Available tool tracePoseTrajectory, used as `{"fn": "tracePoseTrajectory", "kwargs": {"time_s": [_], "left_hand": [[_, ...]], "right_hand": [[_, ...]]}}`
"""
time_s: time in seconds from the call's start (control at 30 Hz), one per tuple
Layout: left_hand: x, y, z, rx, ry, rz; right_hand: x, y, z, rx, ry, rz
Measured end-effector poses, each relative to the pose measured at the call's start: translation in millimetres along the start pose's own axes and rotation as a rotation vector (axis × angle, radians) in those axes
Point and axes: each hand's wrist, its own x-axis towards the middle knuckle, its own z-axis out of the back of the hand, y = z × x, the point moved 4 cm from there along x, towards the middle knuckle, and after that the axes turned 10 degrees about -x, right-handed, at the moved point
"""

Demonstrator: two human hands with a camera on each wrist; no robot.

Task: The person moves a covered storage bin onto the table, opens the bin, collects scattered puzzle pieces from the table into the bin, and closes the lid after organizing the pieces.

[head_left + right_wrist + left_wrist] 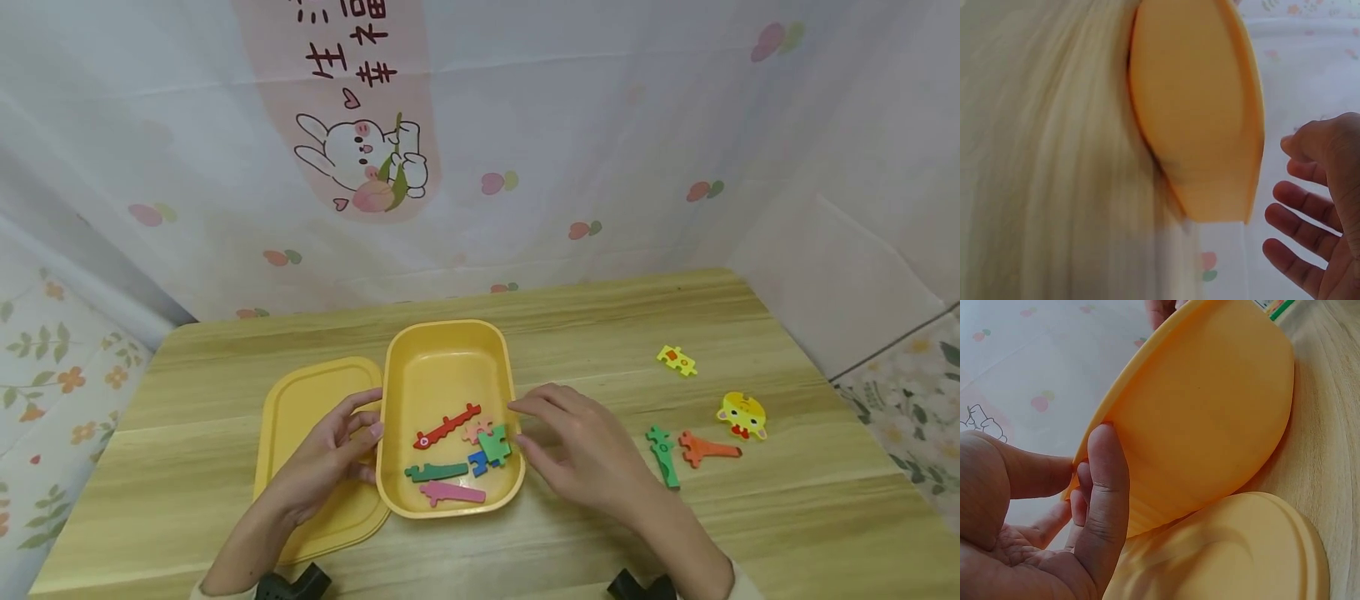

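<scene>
A yellow plastic box (450,362) stands on the table with several wooden puzzle pieces inside. Among them are a red strip piece (447,427), a pink piece (453,493), a dark green piece (437,472) and a light green piece (494,446). My left hand (330,458) pinches the box's left rim between thumb and fingers, as the left wrist view shows. Beside the box's right side is my right hand (577,450), its fingers loosely bent around nothing. The right wrist view shows a gap between these fingers (1300,203) and the box wall.
Partly beneath my left hand lies a yellow lid (300,417). To the right on the wooden table (570,550) are a yellow puzzle piece (678,361), a yellow animal head piece (742,415), an orange piece (708,450) and a green piece (663,458). A printed curtain (525,125) hangs behind.
</scene>
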Motion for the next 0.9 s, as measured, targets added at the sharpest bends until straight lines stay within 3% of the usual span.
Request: {"fn": "tracePoseTrajectory", "kwargs": {"time_s": [0.5,0.77,0.9], "left_hand": [[3.5,-1.9,1.5,0.014,-0.008,-0.011],[0.8,0.1,1.9,0.005,-0.015,-0.005],[0.8,0.5,1.3,0.001,-0.013,-0.005]], "right_hand": [[-18,-26,9.9,-0.034,-0.098,-0.003],[-37,-38,4.2,-0.097,-0.076,-0.104],[-49,-47,6.6,-0.136,-0.103,-0.162]]}}
